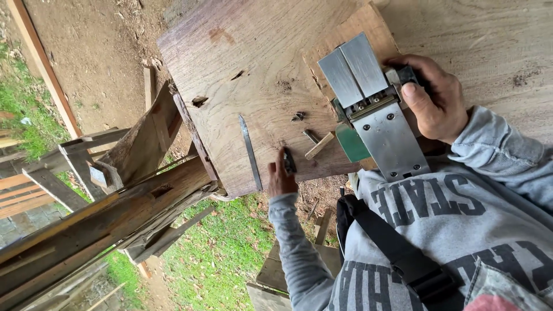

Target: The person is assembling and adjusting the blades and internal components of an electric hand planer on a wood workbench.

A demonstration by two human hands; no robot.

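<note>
Currently the right hand [435,101] has a clenched grip on an upturned electric planer [368,106] resting on the wooden worktop [242,52]. Left hand [281,173] pinches a small dark part [288,161] near the edge, beside a loose planer blade [250,151].

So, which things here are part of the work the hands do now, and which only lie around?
In hand:
- electric planer, upturned on the plank, held by the right hand
- small dark tool in the left hand
- loose planer blade, screws and a small wooden stick, lying near the hands

Lying about:
- stacked old timber
- wooden boards on the ground
</note>
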